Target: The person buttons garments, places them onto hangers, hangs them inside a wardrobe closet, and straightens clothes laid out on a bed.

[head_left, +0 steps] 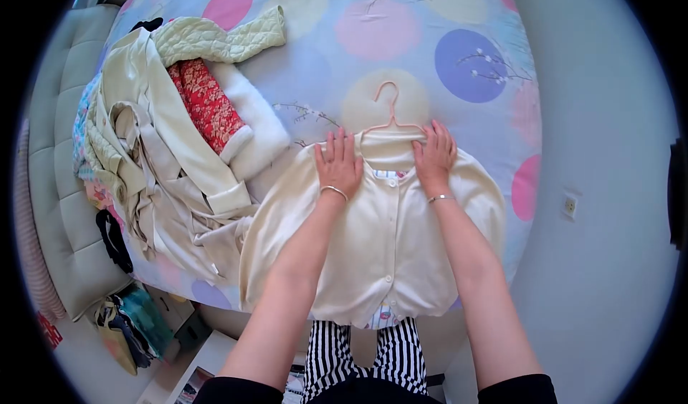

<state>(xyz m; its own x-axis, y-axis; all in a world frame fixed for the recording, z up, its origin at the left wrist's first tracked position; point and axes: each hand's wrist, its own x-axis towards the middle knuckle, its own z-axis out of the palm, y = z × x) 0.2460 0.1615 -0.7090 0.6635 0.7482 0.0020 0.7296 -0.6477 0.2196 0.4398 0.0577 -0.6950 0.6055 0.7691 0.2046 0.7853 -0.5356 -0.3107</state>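
- Head view: a cream button-front cardigan (pixel 358 253) lies face up on the dotted bedsheet (pixel 473 60), directly before the person, its collar pointing away and its hem at the near edge of the bed.
- A pink hanger (pixel 393 113) sits at its neckline, hook outside and pointing away; how far the hanger's arms reach into the shoulders is hidden.
- The left hand (pixel 339 164) rests palm down on the left shoulder area, fingers stretched out and clenching nothing.
- The right hand (pixel 435 159) lies likewise on the other shoulder, beside the hanger's end, fingers extended; whether its thumb pinches any cloth I cannot tell.
- The step in hand appears to be smoothing the shoulders over the hanger.
- The next move would seem to call for evening both shoulders and the collar, then a hold on the hook that keeps the cloth from slipping.
- Left of the cardigan, a heap holds a quilted jacket (pixel 222 42), a red floral garment (pixel 204 103) and a beige coat (pixel 190 221).
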